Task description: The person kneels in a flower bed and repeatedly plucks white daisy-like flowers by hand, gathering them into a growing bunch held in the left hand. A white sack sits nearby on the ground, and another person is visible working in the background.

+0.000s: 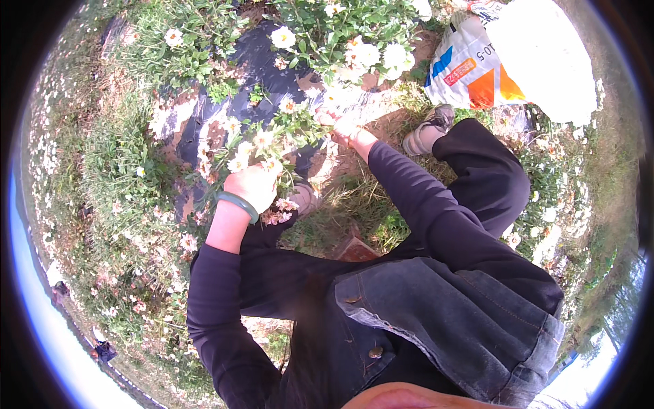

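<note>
My left hand (253, 186), with a green bangle at the wrist, is in among white flowers (242, 156) of a leafy plant in front of me. Its fingers are partly hidden by the blooms and washed out by sun, so their hold is unclear. My right hand (340, 125) is farther forward and to the right, at the edge of the same plant's green leaves (296, 128). Glare blurs its fingertips, and what they touch cannot be told. Fading pinkish blooms (276, 217) hang just below my left hand.
A white printed woven sack (475, 66) stands at the upper right, beside my shoe (434, 122). Black plastic sheeting (255, 66) covers soil between flowering plants (194, 46). A reddish-brown object (357, 250) lies between my legs. Distant people (104, 350) are at the far left.
</note>
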Demonstrator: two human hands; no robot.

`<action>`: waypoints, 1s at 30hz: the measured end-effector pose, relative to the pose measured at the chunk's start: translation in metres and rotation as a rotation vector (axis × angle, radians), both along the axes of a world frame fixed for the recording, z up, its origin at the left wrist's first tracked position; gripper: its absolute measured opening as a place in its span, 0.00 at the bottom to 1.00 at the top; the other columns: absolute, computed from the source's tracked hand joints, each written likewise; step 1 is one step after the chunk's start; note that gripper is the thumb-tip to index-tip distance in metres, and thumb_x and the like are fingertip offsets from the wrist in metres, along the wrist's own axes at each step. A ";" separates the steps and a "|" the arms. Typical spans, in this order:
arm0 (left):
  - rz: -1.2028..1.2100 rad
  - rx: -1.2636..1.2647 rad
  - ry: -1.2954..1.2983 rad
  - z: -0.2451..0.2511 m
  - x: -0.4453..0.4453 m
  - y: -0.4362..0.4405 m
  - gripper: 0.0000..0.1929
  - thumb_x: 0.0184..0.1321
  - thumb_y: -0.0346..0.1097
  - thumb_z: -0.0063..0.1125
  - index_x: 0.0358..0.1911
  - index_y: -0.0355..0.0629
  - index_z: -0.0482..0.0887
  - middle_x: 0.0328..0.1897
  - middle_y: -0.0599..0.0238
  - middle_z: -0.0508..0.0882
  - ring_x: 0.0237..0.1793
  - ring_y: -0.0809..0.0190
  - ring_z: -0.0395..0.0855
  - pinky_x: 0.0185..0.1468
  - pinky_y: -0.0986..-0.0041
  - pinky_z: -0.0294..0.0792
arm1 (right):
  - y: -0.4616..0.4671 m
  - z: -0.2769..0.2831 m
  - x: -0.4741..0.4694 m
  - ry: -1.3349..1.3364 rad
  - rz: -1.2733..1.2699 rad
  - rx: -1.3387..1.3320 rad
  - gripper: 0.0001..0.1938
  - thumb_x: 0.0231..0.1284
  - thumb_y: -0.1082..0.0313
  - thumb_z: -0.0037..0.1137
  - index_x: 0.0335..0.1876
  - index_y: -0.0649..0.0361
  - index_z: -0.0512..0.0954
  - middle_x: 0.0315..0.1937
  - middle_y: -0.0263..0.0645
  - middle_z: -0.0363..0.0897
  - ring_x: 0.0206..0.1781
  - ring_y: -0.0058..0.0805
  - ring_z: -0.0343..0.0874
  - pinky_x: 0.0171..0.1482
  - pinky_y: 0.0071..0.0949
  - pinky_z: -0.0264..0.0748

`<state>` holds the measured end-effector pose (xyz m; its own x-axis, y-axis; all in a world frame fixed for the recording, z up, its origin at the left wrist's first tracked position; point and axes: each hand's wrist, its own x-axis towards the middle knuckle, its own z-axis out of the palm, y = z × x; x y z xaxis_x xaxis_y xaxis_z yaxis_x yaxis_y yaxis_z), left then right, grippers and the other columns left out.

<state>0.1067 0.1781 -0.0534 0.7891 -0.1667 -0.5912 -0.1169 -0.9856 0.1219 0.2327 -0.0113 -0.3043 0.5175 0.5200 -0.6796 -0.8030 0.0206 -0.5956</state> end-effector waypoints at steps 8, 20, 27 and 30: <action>0.027 0.025 0.062 0.002 0.001 -0.004 0.14 0.60 0.37 0.44 0.46 0.51 0.81 0.37 0.57 0.85 0.38 0.52 0.85 0.39 0.60 0.77 | -0.005 0.014 -0.009 -0.025 -0.095 0.105 0.06 0.63 0.62 0.57 0.41 0.50 0.75 0.27 0.24 0.70 0.23 0.18 0.67 0.24 0.18 0.63; 0.046 -0.008 -0.018 -0.002 -0.001 -0.001 0.13 0.61 0.36 0.45 0.46 0.50 0.80 0.33 0.57 0.84 0.35 0.51 0.85 0.36 0.59 0.76 | -0.041 0.012 0.045 -0.642 -0.003 -0.347 0.29 0.59 0.62 0.61 0.65 0.52 0.62 0.41 0.38 0.78 0.35 0.22 0.77 0.32 0.20 0.73; 0.067 -0.012 -0.019 0.003 -0.004 -0.003 0.13 0.61 0.36 0.45 0.47 0.52 0.79 0.34 0.57 0.84 0.36 0.51 0.85 0.36 0.59 0.77 | 0.000 0.038 0.080 -1.112 0.873 -0.955 0.44 0.53 0.37 0.58 0.72 0.50 0.55 0.59 0.50 0.74 0.59 0.49 0.74 0.61 0.39 0.70; 0.066 0.008 0.022 -0.001 -0.004 -0.002 0.13 0.62 0.36 0.45 0.48 0.53 0.79 0.34 0.57 0.83 0.36 0.51 0.85 0.36 0.59 0.77 | 0.007 0.038 0.082 -1.170 0.905 -0.941 0.36 0.57 0.41 0.56 0.68 0.52 0.63 0.56 0.50 0.76 0.59 0.45 0.74 0.62 0.39 0.69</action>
<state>0.1023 0.1762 -0.0542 0.7852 -0.1100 -0.6094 -0.0490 -0.9920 0.1160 0.3146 -0.0044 -0.2667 0.7069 0.5788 -0.4065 0.4567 -0.8124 -0.3626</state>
